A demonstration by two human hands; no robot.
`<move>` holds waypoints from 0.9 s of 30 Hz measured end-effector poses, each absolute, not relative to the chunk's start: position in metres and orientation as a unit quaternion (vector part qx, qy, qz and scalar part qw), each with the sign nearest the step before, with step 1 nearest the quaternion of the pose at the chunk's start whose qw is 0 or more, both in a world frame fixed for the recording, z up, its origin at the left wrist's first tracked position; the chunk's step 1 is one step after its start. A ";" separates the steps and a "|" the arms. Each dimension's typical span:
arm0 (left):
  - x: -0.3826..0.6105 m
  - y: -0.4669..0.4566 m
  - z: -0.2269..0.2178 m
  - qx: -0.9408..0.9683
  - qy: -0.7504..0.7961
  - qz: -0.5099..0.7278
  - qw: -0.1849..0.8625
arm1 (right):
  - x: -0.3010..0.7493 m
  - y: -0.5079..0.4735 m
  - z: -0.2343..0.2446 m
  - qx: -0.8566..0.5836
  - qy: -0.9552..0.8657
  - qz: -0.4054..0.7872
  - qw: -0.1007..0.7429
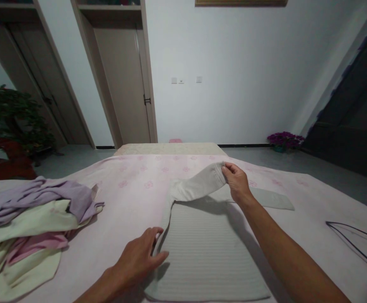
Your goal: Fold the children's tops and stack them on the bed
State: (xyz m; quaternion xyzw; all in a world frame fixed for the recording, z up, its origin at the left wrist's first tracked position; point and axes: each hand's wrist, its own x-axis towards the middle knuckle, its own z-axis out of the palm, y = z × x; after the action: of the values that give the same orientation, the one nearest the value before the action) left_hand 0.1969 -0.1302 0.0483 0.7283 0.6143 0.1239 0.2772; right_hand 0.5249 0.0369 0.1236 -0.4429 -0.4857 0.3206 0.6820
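Note:
A pale grey, finely striped long-sleeved top (202, 252) lies spread on the bed-like surface in front of me. My right hand (236, 180) pinches the cuff end of one sleeve (199, 185), which is lifted and drawn across the upper part of the top. Beyond my right wrist, the other sleeve (274, 199) stretches flat to the right. My left hand (142, 252) is at the left side edge of the top, thumb and fingers apart, the thumb over the fabric. Part of the neckline is hidden under the raised sleeve and my right hand.
A heap of purple, cream and pink clothes (28, 231) lies on the left of the pink flowered cover (120, 219). To the right is a thin black wire loop (354, 240). Doors, a white wall and potted plants stand beyond.

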 end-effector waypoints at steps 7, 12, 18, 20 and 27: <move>0.204 -0.148 0.043 0.758 0.566 0.146 0.289 | 0.525 0.049 0.134 -0.433 -0.476 0.316 0.697; 0.248 -0.147 0.049 0.772 0.525 0.147 0.328 | 0.506 0.026 0.145 -0.413 -0.551 0.290 0.664; 0.248 -0.126 0.043 0.793 0.501 0.198 0.283 | 0.478 -0.020 0.138 -0.381 -0.676 0.281 0.565; 0.238 -0.116 0.031 0.813 0.520 0.205 0.165 | 0.471 -0.030 0.131 -0.370 -0.694 0.289 0.545; 0.229 -0.113 -0.006 0.855 0.510 0.081 0.048 | 0.465 -0.020 0.123 -0.381 -0.613 0.333 0.607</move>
State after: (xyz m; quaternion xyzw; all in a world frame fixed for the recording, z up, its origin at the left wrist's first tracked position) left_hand 0.2288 -0.1131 -0.0063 0.8550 0.5101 0.0806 0.0477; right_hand 0.4646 -0.0202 0.1225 -0.3808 -0.6131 0.3333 0.6066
